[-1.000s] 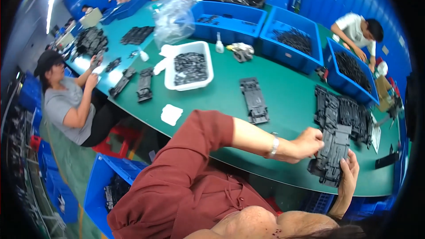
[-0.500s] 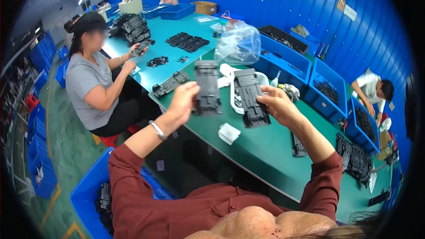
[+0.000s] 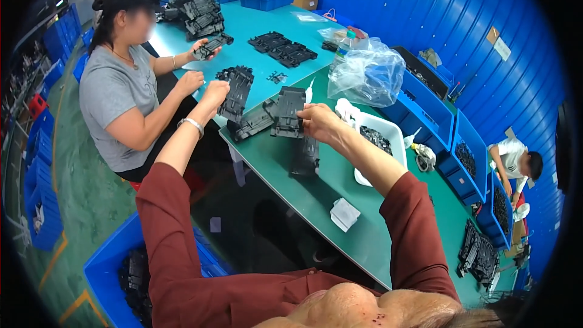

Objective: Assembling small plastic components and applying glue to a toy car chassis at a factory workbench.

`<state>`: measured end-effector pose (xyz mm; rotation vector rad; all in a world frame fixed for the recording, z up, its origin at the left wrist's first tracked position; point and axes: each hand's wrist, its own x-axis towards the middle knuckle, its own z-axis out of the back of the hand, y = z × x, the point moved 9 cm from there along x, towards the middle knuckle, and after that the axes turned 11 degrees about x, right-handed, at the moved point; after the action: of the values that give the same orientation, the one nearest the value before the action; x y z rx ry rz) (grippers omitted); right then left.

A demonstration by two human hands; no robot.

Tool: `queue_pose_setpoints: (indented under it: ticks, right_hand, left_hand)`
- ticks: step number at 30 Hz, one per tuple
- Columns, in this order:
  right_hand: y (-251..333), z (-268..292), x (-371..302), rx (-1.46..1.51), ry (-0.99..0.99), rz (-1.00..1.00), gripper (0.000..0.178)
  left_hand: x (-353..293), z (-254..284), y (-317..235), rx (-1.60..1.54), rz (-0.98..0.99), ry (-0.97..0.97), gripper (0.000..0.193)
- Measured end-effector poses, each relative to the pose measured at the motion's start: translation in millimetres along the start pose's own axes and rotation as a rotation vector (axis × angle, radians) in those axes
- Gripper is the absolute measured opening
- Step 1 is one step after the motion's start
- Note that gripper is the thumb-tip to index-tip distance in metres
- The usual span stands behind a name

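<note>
My left hand point(image 3: 214, 97) is at the table's left edge, fingers closed on the side of a black moulded plastic frame point(image 3: 237, 90). To its right, my right hand point(image 3: 320, 124) grips a second black plastic frame point(image 3: 288, 108) by its right edge. Both frames are held tilted up above the table. Under them another black frame point(image 3: 255, 123) lies on the green tabletop, partly covered. A further black part point(image 3: 305, 159) sits just below the piece in my right hand. A white tub point(image 3: 396, 140) of small black parts stands beyond my right forearm.
A seated co-worker point(image 3: 124, 79) on the left holds a black part point(image 3: 209, 47). Stacked black frames point(image 3: 193, 13) lie further back. A clear plastic bag point(image 3: 367, 74), a bottle point(image 3: 346, 42), blue bins point(image 3: 464, 157) and a small white block point(image 3: 345, 214) are on the table. A blue crate point(image 3: 100, 261) stands beside me.
Both hands have moved left with their black frames, toward the co-worker's side of the table. My view has shifted, and the right-hand frame now hangs over the parts lying there.
</note>
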<state>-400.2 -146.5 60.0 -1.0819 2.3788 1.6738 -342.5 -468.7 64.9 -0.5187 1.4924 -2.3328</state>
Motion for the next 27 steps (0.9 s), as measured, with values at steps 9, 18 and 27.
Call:
queue_pose_setpoints:
  ticks: [9, 18, 27]
  right_hand:
    - [-29, -16, 20, 0.003, -0.117, -0.044, 0.046]
    - [-34, -29, 12, 0.114, -0.084, -0.099, 0.075]
    - [-31, -20, -12, 0.072, -0.109, -0.091, 0.069]
  left_hand:
    - [75, -44, 38, 0.081, 0.014, 0.227, 0.019]
    - [78, -67, 32, 0.395, -0.11, 0.319, 0.03]
    - [64, -66, 8, 0.713, -0.256, 0.174, 0.021]
